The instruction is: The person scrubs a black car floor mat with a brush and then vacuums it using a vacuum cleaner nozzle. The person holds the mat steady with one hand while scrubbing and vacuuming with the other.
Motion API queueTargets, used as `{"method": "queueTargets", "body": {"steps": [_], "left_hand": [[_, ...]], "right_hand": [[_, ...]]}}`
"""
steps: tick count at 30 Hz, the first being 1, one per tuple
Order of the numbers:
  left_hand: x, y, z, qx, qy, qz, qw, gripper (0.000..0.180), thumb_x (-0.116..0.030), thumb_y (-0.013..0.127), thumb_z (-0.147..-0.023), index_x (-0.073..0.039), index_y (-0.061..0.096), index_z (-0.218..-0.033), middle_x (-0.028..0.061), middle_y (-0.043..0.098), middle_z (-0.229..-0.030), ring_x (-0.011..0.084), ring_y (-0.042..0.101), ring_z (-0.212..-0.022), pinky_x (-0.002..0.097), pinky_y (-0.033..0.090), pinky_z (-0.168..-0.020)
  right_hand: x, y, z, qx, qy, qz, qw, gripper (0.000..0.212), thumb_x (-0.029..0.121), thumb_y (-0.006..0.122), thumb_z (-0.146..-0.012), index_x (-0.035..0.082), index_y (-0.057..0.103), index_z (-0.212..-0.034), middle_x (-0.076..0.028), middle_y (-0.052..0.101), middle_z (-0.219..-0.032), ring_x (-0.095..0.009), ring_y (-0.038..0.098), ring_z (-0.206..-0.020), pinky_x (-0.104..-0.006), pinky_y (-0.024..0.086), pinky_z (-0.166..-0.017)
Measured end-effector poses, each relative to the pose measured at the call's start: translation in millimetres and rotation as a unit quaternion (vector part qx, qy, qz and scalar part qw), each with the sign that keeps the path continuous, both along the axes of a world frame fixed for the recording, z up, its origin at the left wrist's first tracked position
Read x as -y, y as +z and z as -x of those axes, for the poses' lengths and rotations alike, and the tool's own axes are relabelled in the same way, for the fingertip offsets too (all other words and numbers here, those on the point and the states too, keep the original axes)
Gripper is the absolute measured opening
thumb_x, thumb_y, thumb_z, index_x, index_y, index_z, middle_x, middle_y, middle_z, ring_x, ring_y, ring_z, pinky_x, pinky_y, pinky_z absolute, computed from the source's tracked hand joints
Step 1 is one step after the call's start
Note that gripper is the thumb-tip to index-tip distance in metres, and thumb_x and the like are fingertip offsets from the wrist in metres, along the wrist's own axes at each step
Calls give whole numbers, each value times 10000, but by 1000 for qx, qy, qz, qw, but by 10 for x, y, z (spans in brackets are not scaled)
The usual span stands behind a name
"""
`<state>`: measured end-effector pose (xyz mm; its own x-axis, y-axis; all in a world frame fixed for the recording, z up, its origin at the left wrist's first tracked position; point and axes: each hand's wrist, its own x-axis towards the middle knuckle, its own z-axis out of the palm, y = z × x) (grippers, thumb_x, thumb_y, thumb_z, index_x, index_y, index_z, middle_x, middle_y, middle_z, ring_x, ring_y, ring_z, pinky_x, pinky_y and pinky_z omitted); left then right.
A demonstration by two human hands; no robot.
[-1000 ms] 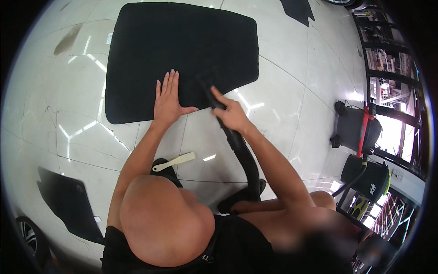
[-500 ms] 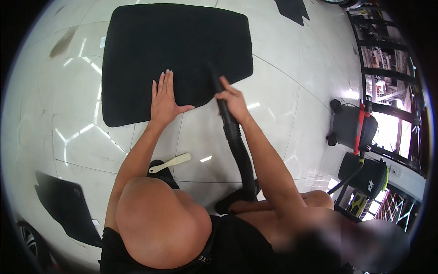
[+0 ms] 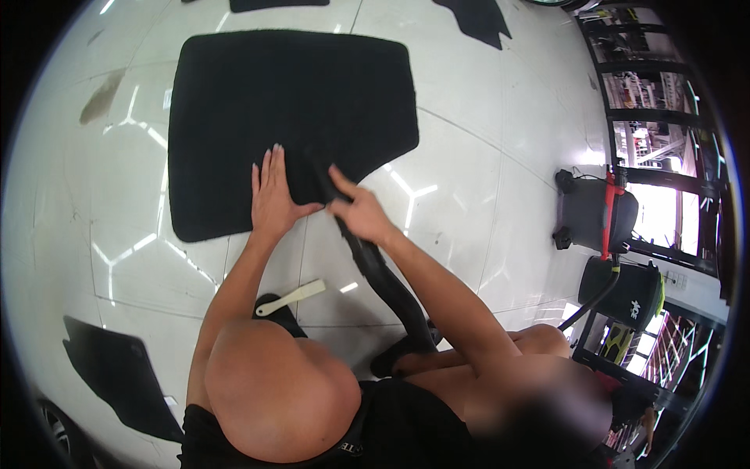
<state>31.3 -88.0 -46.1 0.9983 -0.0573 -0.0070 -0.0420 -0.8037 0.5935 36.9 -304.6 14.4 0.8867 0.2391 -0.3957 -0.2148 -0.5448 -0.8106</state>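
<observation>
A black carpeted car floor mat [image 3: 234, 94] lies flat on the glossy white floor in front of me. My left hand [image 3: 272, 195] presses on its near edge, palm down, with fingers stretched forward and thumb out to the side. Wrapped around the black vacuum hose [image 3: 383, 281], my right hand [image 3: 359, 209] is closed near its front end. The dark nozzle end [image 3: 316, 166] rests over the mat's near part, just right of my left hand, and blurs into the black pile. From there the hose bends back toward my foot.
A cream-handled brush or scraper [image 3: 291, 298] lies by my left foot. More dark mats are on the floor at far right [image 3: 478, 19], far middle [image 3: 280, 4] and near left [image 3: 109, 375]. A car wheel [image 3: 58, 426] shows at lower left. Black wheeled bins [image 3: 598, 211] stand at right.
My right hand has drawn the hose nozzle left and nearer, closer to my left hand. The view has shifted slightly; my left hand stays flat on the mat.
</observation>
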Motion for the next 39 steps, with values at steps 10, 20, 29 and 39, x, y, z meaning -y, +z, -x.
{"method": "queueTargets", "body": {"steps": [10, 20, 29, 39], "left_hand": [[36, -4, 4, 8, -7, -9, 1000, 1503, -532, 1041, -636, 41, 205, -1746, 211, 313, -1809, 350, 245, -1706, 538, 152, -1397], [-15, 14, -5, 12, -4, -17, 1000, 1511, -573, 1025, -642, 34, 198, -1752, 211, 329, -1802, 348, 255, -1704, 537, 142, -1399], [-65, 35, -4, 2, -28, 29, 999, 1521, -572, 1043, -583, -25, 250, -1760, 209, 296, -1818, 370, 216, -1712, 567, 146, -1396], [-532, 157, -18, -60, -58, -100, 992, 1150, -645, 968, -687, -357, 499, -1697, 114, 198, -1872, 442, 115, -1723, 709, 88, -1360]], "right_hand": [[423, -122, -66, -10, 16, -29, 999, 785, 134, 695, -928, 103, 507, -1690, -119, 489, -1756, -278, 611, -1453, -354, 455, -1239], [280, 20, -282, -80, -189, -82, 975, 812, 118, 734, -899, 32, 494, -1670, -208, 493, -1728, -266, 477, -1605, -322, 355, -1302], [689, 296, -233, -159, -115, -154, 968, 830, 154, 674, -898, 182, 497, -1708, -40, 534, -1706, -162, 698, -861, -335, 629, -612], [683, 477, 156, -127, -220, -130, 958, 863, 84, 640, -905, 204, 450, -1738, -87, 631, -942, -194, 638, -621, -361, 622, -567]]}}
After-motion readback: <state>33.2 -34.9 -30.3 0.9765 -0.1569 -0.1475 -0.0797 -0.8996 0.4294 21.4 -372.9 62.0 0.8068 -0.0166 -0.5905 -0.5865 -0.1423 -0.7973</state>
